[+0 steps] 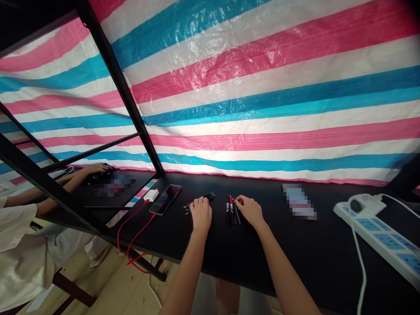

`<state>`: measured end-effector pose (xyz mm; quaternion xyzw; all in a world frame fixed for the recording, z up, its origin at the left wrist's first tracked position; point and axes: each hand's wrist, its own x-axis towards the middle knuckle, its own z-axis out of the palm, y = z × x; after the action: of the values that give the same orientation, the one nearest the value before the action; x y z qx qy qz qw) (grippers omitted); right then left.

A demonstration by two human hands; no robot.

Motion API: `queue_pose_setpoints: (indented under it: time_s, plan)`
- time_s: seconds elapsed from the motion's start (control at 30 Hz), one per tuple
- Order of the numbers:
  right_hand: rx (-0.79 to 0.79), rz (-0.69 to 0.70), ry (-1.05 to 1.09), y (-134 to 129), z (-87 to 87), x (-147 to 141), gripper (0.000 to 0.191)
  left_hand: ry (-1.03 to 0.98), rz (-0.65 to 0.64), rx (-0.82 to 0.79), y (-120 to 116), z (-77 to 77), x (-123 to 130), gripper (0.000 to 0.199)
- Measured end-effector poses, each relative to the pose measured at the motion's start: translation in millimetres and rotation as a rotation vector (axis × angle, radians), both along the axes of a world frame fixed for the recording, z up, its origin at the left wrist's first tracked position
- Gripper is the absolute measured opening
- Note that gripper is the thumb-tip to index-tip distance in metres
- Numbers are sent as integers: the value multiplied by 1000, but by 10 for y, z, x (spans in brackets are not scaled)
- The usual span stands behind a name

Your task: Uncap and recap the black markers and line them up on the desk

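Note:
My left hand (201,215) lies over a loose bunch of dark pens (208,196) on the black desk, fingers curled down on them. Their ends stick out on both sides of the hand; the middle is hidden beneath it. To the right, several pens (227,211) lie side by side, roughly parallel, pointing away from me. One of them, a red-and-black pen (231,203), stands out by its colour. At the right edge of this row, my right hand (251,211) has thumb and fingers closed at the top of a dark pen (236,213).
A phone (166,200) with a red cable and a white charger (151,195) lie left on the desk (259,262). A blurred-out flat item (299,201) and a white power strip (377,236) are right. Beyond the black frame (126,89), another person's hand (96,168) rests on a desk.

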<state>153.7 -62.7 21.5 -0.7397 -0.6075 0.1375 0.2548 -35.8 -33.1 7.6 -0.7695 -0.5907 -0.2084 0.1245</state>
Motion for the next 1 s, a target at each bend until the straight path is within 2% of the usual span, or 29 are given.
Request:
queue_pose_setpoints:
  time_s: [0.27,0.47,0.7,0.8,1.0]
  plan:
    - [-22,40,8,-1,-37,-20,17,5,-3,18,13,-30,13,13]
    - [-28,31,-29,-1,-33,-64,14,6,7,47,15,-37,16,14]
    - [-14,11,-70,-20,-5,-86,11,-30,4,9,15,-39,22,12]
    - [-15,5,-85,-22,-4,-91,11,-73,-76,-29,-15,-2,50,13]
    - [-3,-18,-131,-18,-18,-109,16,-124,-393,-185,-90,49,149,20]
